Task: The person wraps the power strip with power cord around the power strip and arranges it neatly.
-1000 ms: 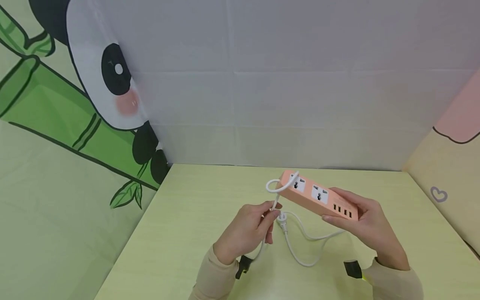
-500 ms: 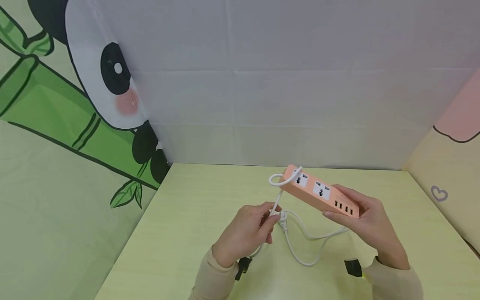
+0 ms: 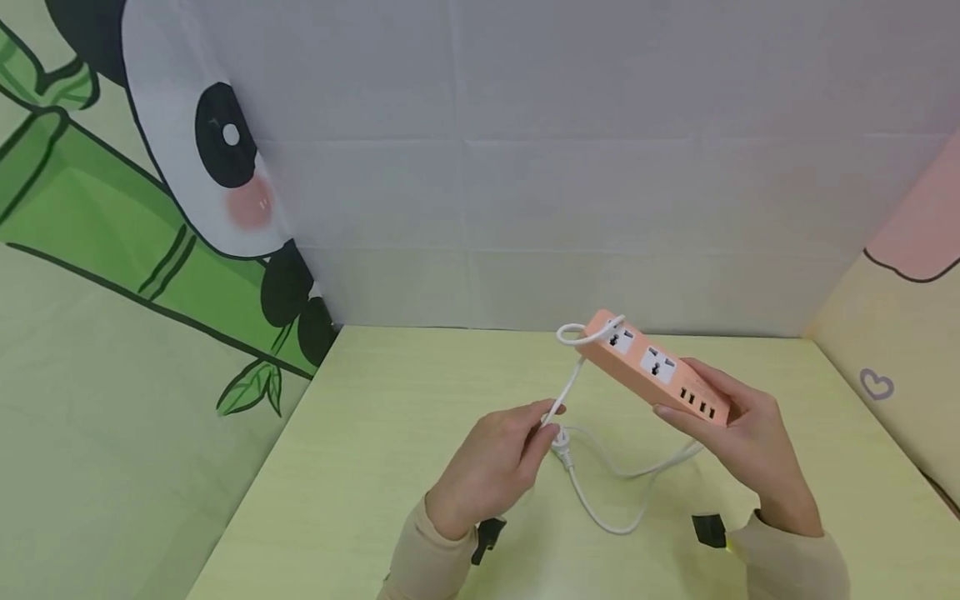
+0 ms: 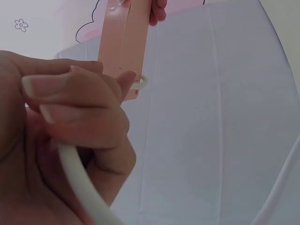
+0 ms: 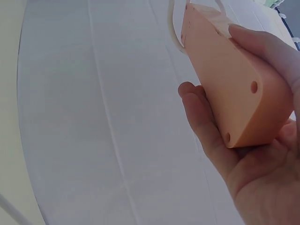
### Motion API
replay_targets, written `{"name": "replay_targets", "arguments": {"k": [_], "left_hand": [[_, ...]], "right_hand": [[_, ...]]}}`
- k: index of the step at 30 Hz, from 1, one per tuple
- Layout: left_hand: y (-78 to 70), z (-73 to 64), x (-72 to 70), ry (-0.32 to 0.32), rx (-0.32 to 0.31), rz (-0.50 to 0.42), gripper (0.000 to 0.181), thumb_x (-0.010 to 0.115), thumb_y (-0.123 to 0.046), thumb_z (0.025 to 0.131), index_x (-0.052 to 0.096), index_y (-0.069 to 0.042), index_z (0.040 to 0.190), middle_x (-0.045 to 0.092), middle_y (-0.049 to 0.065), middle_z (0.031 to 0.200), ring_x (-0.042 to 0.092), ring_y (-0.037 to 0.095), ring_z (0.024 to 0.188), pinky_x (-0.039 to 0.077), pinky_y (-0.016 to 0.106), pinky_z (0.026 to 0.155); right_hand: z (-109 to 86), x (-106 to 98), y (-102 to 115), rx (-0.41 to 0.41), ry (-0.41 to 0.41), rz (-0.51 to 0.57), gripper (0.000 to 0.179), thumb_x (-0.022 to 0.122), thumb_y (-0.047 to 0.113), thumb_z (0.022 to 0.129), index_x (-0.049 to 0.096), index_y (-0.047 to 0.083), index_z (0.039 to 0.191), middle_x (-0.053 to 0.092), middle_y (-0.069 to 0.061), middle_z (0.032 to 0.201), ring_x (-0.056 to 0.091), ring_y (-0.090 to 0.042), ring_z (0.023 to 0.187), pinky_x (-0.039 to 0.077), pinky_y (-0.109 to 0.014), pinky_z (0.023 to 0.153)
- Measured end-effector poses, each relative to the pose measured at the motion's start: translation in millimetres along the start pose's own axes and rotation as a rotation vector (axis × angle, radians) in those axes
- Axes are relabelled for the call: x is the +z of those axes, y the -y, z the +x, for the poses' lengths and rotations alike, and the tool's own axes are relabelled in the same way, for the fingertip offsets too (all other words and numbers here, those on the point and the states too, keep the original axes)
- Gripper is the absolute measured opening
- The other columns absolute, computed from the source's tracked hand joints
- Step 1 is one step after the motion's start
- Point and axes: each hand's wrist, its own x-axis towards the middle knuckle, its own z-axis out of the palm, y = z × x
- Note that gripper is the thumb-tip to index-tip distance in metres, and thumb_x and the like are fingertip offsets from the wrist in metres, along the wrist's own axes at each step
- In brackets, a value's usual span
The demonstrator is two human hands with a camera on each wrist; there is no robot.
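With the thumb and fingers of our left hand (image 3: 495,458) we are pinching the white cable (image 3: 572,383), leaving hardly any gap. With our right hand (image 3: 750,442) we are gripping the peach power strip (image 3: 651,379) by its four-slot end, thumb and fingers curling round opposite sides. We are holding the strip tilted above the pale table (image 3: 360,467), its other end pointing up and left, where the cable is looping across a socket. The white plug (image 3: 561,443) is showing just beside our left fingertips; we are not telling whether they touch. Beyond, a grey backdrop (image 3: 570,167) is standing behind the table.
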Motion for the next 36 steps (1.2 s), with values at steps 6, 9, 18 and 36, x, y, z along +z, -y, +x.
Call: {"name": "replay_targets", "arguments": {"k": [6, 9, 18, 36], "left_hand": [[-0.5, -1.8, -2.8, -0.104, 0.019, 0.006, 0.021, 0.056, -0.015, 0.104, 0.071, -0.009, 0.117, 0.041, -0.010, 0.062, 0.029, -0.003, 0.051, 0.028, 0.014, 0.051], [-0.8, -2.5, -3.7, -0.145, 0.033, 0.013, 0.018, 0.059, -0.017, 0.103, 0.073, -0.009, 0.111, 0.039, -0.011, 0.060, 0.027, -0.004, 0.050, 0.026, 0.013, 0.050], [-2.7, -3.9, -5.4, -0.245, 0.066, 0.061, 0.013, 0.066, -0.020, 0.100, 0.076, -0.012, 0.099, 0.039, -0.013, 0.057, 0.026, -0.005, 0.050, 0.022, 0.011, 0.049], [-2.0, -5.3, -7.2, -0.402, 0.131, 0.071, 0.020, 0.073, -0.026, 0.094, 0.073, -0.015, 0.078, 0.037, -0.011, 0.053, 0.024, -0.006, 0.050, 0.018, 0.008, 0.050]], "right_hand": [[0.5, 1.0, 2.5, 0.010, 0.006, -0.001, 0.063, 0.083, 0.014, 0.085, 0.058, 0.013, 0.143, 0.067, 0.017, 0.112, 0.062, -0.006, 0.083, 0.053, -0.020, 0.065], [1.5, 1.4, 2.7, 0.019, 0.012, -0.005, 0.063, 0.083, 0.016, 0.086, 0.058, 0.014, 0.143, 0.066, 0.016, 0.112, 0.062, -0.007, 0.083, 0.053, -0.020, 0.065], [2.0, 3.4, 0.4, 0.036, 0.011, -0.028, 0.063, 0.083, 0.020, 0.086, 0.057, 0.013, 0.144, 0.066, 0.014, 0.111, 0.060, -0.007, 0.081, 0.053, -0.021, 0.063], [4.6, 7.4, -4.3, 0.027, 0.021, -0.044, 0.064, 0.084, 0.019, 0.085, 0.058, 0.014, 0.143, 0.064, 0.019, 0.108, 0.058, -0.007, 0.077, 0.051, -0.022, 0.060]]}}
